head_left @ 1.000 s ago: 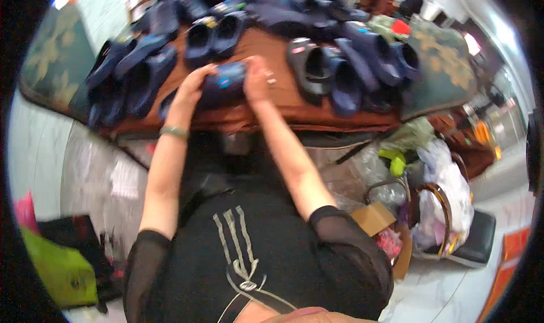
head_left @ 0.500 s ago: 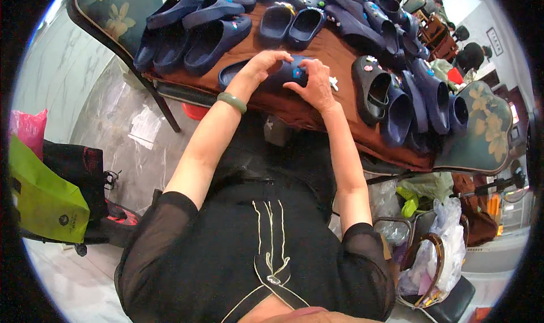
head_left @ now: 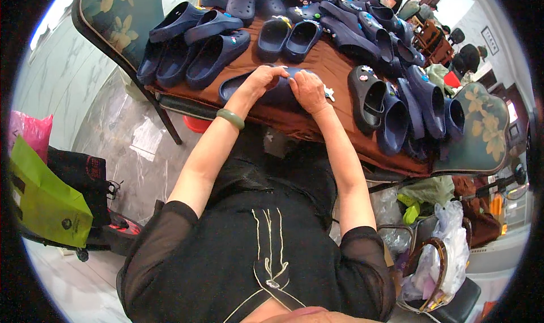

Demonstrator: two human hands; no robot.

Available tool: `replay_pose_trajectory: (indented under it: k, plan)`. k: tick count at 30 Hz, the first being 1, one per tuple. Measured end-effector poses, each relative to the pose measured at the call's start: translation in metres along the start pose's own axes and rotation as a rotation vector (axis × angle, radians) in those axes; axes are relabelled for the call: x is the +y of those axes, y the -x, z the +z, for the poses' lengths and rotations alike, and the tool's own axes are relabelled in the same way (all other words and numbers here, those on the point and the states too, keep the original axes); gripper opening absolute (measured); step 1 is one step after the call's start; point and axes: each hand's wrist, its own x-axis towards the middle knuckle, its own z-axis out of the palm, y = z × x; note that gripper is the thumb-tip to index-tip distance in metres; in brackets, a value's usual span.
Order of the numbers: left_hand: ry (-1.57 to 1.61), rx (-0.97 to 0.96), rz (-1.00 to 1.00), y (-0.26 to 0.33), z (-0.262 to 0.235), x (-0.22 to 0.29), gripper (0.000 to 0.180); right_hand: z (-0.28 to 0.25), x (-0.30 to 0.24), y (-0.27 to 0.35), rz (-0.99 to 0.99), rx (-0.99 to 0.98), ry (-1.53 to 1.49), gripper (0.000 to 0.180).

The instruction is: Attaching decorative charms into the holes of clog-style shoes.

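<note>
A dark blue clog (head_left: 281, 95) lies sideways near the table's front edge, its open heel end toward the left. My left hand (head_left: 265, 80) is closed over its upper, thumb and fingers gripping it; a green bangle is on that wrist. My right hand (head_left: 309, 91) presses at the toe part with its fingers bunched together, and whatever is between them is hidden. Just right of that hand, a small white shoe charm (head_left: 328, 93) rests by the clog's toe. Beyond my hands stands a pair of blue clogs (head_left: 302, 40) with charms on them.
Several blue clogs (head_left: 217, 59) are stacked at the left, and a heap (head_left: 351, 40) covers the back right. A black strapped clog (head_left: 365, 98) stands to the right on the brown cloth (head_left: 334, 125). Flowered chairs (head_left: 479, 130) flank the table; bags (head_left: 51, 193) sit at far left.
My right hand has gone from spread around the clog's toe to fingers bunched on it, covering the blue charm that showed there. My left hand keeps its grip. The view has shifted slightly.
</note>
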Motion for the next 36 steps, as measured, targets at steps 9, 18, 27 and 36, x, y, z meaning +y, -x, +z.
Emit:
replay_pose_trajectory:
  k: [9,18,27,36]
  plan:
    - [-0.029,0.085,0.084,-0.002,0.004,0.000,0.019,0.007,-0.001,-0.001,0.034,0.065,-0.001,0.021]
    - [0.076,-0.009,-0.075,-0.012,-0.013,-0.003,0.023,-0.003,-0.022,0.010,0.219,-0.017,0.010,0.024]
    - [0.087,0.155,-0.033,-0.012,0.001,-0.002,0.027,-0.001,-0.030,0.020,0.308,0.191,-0.284,0.029]
    - [0.129,0.305,0.005,0.000,0.016,0.001,0.012,-0.002,-0.042,0.020,0.185,0.222,-0.006,0.023]
